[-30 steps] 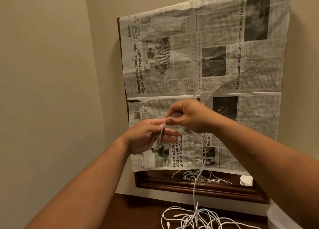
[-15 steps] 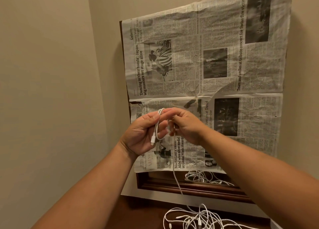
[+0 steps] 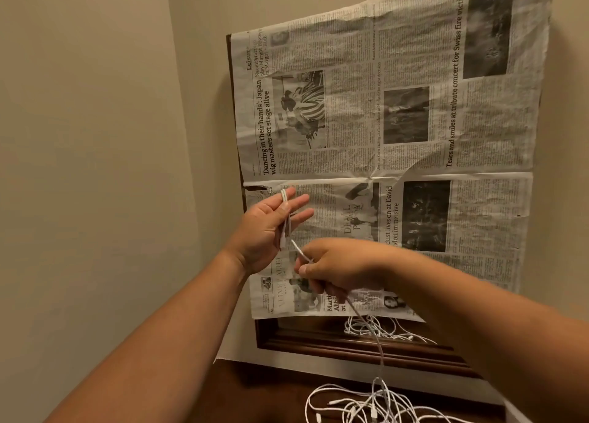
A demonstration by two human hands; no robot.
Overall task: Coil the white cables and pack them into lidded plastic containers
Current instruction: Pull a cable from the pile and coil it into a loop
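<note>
A thin white cable [image 3: 284, 214] lies folded in loops across the palm and fingers of my left hand [image 3: 267, 228], which is raised in front of the newspaper with its fingers spread. From there the cable runs down into my right hand [image 3: 338, 271], which pinches it just below and to the right. The cable then drops from my right hand to a tangled pile of white cables [image 3: 366, 405] on the dark wooden surface at the bottom. No plastic container is in view.
Sheets of newspaper [image 3: 398, 136] cover a dark wood-framed mirror [image 3: 350, 347] on the beige wall; its uncovered lower strip reflects the cables. A bare wall [image 3: 89, 167] meets it at the left corner. A white edge shows at bottom right.
My right hand has moved down and right, drawing cable away from my left hand. My left hand has opened its fingers, with the loops lying across them.
</note>
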